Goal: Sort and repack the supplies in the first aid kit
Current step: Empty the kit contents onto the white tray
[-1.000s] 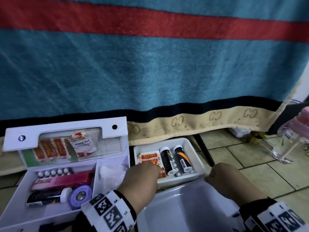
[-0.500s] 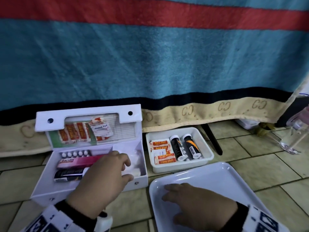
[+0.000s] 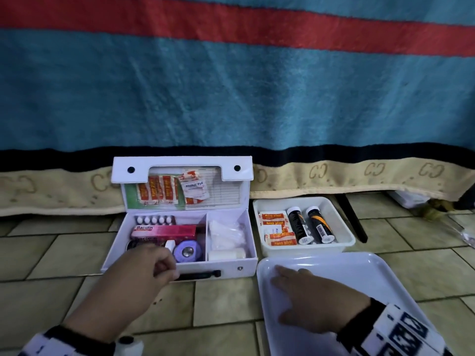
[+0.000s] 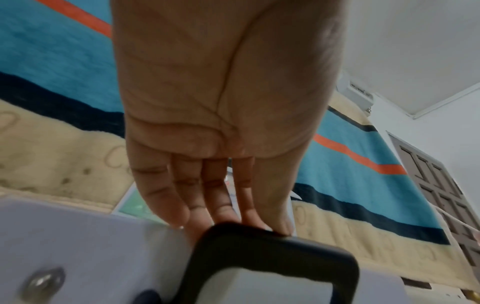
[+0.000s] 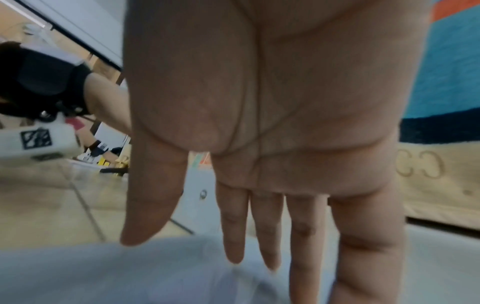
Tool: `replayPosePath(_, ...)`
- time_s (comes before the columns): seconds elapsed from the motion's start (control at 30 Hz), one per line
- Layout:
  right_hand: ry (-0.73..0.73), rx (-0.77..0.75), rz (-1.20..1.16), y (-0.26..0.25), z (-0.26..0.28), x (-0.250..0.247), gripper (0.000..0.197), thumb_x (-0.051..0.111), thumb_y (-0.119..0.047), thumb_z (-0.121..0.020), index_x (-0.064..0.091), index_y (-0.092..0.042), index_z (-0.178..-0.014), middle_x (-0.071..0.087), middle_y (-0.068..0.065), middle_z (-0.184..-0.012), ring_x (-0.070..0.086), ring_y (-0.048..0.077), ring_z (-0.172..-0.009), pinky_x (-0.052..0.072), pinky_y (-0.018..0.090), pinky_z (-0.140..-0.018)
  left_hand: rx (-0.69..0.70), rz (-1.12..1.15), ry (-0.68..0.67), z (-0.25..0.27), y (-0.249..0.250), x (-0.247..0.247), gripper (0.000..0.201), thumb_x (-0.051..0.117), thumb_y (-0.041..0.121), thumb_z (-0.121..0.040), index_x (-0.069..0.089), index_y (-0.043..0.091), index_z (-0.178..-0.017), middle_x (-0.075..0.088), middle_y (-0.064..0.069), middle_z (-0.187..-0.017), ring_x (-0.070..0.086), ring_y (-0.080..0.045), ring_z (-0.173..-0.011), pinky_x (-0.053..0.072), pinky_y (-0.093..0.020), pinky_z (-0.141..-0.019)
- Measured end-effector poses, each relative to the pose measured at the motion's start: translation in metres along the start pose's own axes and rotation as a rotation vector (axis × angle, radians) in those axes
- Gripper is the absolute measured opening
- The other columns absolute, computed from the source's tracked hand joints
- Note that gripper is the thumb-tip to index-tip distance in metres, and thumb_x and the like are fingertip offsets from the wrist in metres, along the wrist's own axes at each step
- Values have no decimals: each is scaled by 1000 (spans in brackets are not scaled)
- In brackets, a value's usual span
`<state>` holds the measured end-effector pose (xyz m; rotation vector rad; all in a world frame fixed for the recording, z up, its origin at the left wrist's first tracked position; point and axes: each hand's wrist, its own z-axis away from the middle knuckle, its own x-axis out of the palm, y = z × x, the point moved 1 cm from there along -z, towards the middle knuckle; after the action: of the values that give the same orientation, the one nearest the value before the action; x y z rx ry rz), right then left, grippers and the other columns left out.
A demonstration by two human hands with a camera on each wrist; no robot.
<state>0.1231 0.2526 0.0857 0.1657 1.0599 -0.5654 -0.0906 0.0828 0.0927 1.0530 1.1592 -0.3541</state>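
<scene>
Tiled floor [image 3: 66,250] carries everything here, with a striped blanket [image 3: 231,93] hanging behind. Furthest left, the left hand [image 3: 140,272] hovers over the front edge of the open white first aid kit [image 3: 228,268], above its black carry handle [image 3: 203,274]; in the left wrist view the fingers [image 4: 166,197] reach down loosely and nearly straight to the handle's top, grasping nothing, though whether the tips actually touch it I cannot tell. The kit's raised lid [image 3: 182,167] holds plaster strips [image 3: 156,192] and an alcohol pad [image 3: 194,190]. In the kit's left compartment lie a blister of white tablets [image 3: 154,220], a pink Bacidin box [image 3: 164,231] and a purple tape roll [image 3: 187,251]; the right compartment holds a clear bag of white material [image 3: 226,233] and a white roll [image 3: 226,254]. Just beside the kit on its right sits a small white bin [image 3: 344,227] with more plasters [image 3: 276,227] and two black tubes [image 3: 308,224] lying side by side. In front of the bin lies a large white tray [image 3: 372,268], and the right hand [image 3: 316,296] lies palm-down on it, fingers [image 5: 233,226] straight and spread, holding nothing.
</scene>
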Motion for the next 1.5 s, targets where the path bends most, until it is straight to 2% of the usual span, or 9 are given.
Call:
replayPosePath(0.17,258,-59,-100,-21,1,-43,42,53,-43,-89,49,-31,-129,54,-6,-129,50,13,-119,42,28,-97,-15,51,43,-2,-2,12,19,72,25,-80,60,30,-66,59,7,-76,56,-3,-71,39,-15,-63)
replayPosePath(0.3,369,-168,-166,-54,-16,-72,29,52,-36,-91,57,-28,-119,66,-4,-109,59,14,-102,47,27,-85,-77,97,123,-4,-13,2,28,79,21,-73,56,34,-63,57,9,-79,57,-7,-75,37,-20,-64)
replayPosePath(0.53,264,-253,188,-119,-73,-78,28,47,-19,-92,62,-8,-113,60,14,-116,58,32,-107,44,33,-80,-281,-130,116,-3,-48,-16,28,78,31,-69,54,32,-56,61,9,-77,56,-13,-76,33,-26,-58)
replayPosePath(0.77,186,-172,358,-136,-113,-63,23,47,-12,-92,61,-6,-110,61,13,-119,59,31,-108,44,37,-88,-305,-222,96,-11,-54,-8,34,76,33,-71,48,33,-52,64,8,-85,60,-14,-84,35,-24,-63)
replayPosePath(1.0,152,-235,139,-124,-108,-81,27,57,-29,-87,61,-6,-74,49,5,-67,49,24,-69,36,28,-61,-333,-182,81,-12,-51,-15,31,81,34,-66,53,33,-55,66,9,-84,59,-12,-81,37,-23,-64)
replayPosePath(1.1,202,-288,-146,-97,-66,-109,20,65,-37,-83,69,-18,-81,54,-9,-58,47,4,-56,33,21,-53,-334,-198,58,-13,-49,-18,27,81,35,-67,55,34,-57,66,10,-83,59,-12,-80,37,-22,-63)
replayPosePath(1.17,246,-247,-282,-71,-30,-122,17,68,-39,-80,68,-22,-78,50,-15,-48,43,2,-45,29,12,-45,-328,-233,40,-12,-46,-20,25,80,35,-68,57,34,-59,66,9,-82,59,-12,-80,36,-22,-63)
replayPosePath(1.37,98,132,22,-7,11,-85,16,60,-40,-80,65,-25,-78,53,-8,-64,49,4,-57,39,21,-53,-319,-357,-25,-14,-36,-25,21,79,36,-69,59,33,-65,60,12,-78,58,-11,-80,38,-21,-66)
replayPosePath(1.5,29,184,61,2,-2,-42,22,52,-38,-84,63,-19,-84,57,-4,-81,56,14,-70,38,22,-56,-352,-375,-72,-18,-32,-29,20,81,36,-67,61,34,-65,65,13,-85,61,-11,-82,39,-21,-65)
